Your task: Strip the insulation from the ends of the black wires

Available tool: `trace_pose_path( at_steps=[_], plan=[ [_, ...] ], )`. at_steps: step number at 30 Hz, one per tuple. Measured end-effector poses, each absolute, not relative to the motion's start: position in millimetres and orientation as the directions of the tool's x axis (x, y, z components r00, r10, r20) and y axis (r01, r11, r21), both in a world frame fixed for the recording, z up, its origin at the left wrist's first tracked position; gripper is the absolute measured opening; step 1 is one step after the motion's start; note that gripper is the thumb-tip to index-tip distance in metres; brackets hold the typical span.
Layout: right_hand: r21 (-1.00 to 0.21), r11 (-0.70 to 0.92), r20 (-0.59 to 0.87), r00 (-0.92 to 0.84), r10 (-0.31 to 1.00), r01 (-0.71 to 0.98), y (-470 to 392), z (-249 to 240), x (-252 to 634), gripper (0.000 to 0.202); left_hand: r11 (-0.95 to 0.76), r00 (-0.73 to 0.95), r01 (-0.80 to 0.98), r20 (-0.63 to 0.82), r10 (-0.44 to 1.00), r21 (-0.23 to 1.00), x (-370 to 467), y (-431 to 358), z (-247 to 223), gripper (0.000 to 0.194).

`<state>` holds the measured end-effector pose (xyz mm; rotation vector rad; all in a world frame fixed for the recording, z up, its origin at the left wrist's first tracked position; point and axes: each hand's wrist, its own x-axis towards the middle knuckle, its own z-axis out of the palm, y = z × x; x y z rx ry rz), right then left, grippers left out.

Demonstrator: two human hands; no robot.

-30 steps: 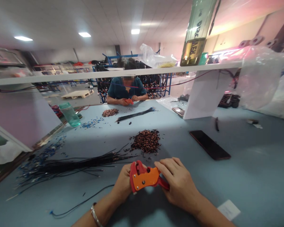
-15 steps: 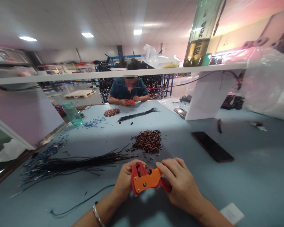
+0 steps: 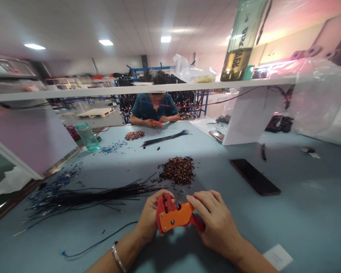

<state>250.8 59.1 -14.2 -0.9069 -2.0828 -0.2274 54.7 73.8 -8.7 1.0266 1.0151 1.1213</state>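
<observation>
An orange and red wire stripping tool [image 3: 174, 218] is held above the table, its head toward the left. My right hand [image 3: 214, 220] is wrapped round its handles. At the tool's head is my left hand [image 3: 149, 216], fingers closed behind it; what they pinch is hidden. A single black wire [image 3: 102, 240] with a blue end runs from the left hand across the table. Beyond the hands lies a pile of short black and copper pieces [image 3: 178, 170]. To the left rests a bundle of black wires [image 3: 88, 198] with blue ends.
A black phone [image 3: 255, 176] lies at right, near a white paper [image 3: 278, 258]. Behind are a green bottle [image 3: 87, 137], a second wire bundle [image 3: 166, 138] and a copper-coloured pile [image 3: 134, 135]. Across the table sits a person [image 3: 155, 110] holding a red tool, below a white shelf [image 3: 130, 90].
The tool and both hands are almost where they were; the tool has shifted very slightly to the left.
</observation>
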Motion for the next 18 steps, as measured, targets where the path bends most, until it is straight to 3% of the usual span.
trace_pose_path(
  at_steps=[18],
  plan=[
    [-0.215,0.727,0.732,-0.385,0.562,0.652,61.0,-16.8,252.0,0.044,0.09,0.272,-0.148,-0.046,0.961,0.985,52.9,68.4,-5.4,0.036]
  ],
)
